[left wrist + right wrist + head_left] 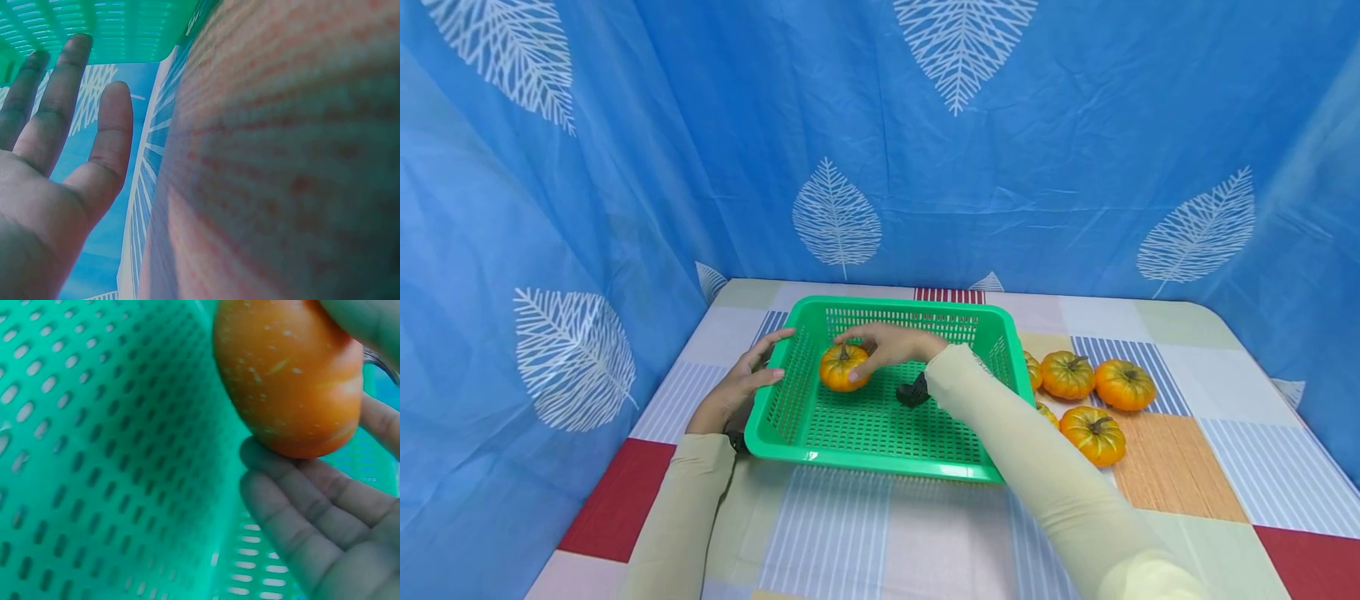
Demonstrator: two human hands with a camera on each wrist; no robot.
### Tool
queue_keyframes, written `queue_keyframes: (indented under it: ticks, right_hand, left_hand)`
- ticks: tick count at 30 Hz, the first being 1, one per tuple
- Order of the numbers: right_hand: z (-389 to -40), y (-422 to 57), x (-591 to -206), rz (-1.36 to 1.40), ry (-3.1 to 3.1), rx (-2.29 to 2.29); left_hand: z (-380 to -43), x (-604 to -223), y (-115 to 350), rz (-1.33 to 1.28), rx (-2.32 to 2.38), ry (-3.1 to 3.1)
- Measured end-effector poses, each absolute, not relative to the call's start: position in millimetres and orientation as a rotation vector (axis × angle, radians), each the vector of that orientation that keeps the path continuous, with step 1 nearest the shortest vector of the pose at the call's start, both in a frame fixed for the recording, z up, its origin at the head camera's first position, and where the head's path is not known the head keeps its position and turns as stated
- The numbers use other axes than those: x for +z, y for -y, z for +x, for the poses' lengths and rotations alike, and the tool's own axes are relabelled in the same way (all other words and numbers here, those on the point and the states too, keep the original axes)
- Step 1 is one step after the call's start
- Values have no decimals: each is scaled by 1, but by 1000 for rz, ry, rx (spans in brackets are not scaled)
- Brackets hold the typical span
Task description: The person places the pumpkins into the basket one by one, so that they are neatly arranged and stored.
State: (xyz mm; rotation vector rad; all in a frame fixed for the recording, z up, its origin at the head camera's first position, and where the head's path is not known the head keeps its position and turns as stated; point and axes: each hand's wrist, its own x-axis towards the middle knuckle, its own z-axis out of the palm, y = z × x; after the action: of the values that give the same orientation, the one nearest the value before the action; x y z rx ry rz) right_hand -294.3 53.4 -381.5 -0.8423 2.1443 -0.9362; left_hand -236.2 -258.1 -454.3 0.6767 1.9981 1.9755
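My right hand [891, 344] reaches into a green plastic basket [880, 472] and grips a small orange pumpkin [838, 369] near its left end. In the right wrist view, thumb and fingers surround the pumpkin [290, 381] close to the perforated basket wall [94, 425]. At the basket's left side is my left hand [737, 387], its fingers extended and fingertips right at the rim. The left wrist view shows those spread fingers [56, 106] with the basket's slotted side [125, 31] above them.
Several more pumpkins [1097, 435] lie on the checked tablecloth [1180, 467] just right of the basket, some partly hidden by its edge and my right sleeve [1037, 450]. A blue curtain with white leaf prints [925, 192] hangs behind and along the left side.
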Motion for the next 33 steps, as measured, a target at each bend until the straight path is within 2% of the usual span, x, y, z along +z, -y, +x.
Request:
queue_keyframes:
  ticks: [22,33]
  right_hand:
    - [-292,-51,-415,-660,-2299,-1067]
    - [-293,-49,-426,-722,-2388,-1055]
  left_hand:
    - [-239,-458,260,704,1981,-2002]
    - [-239,-459,261,734,1983,-1983]
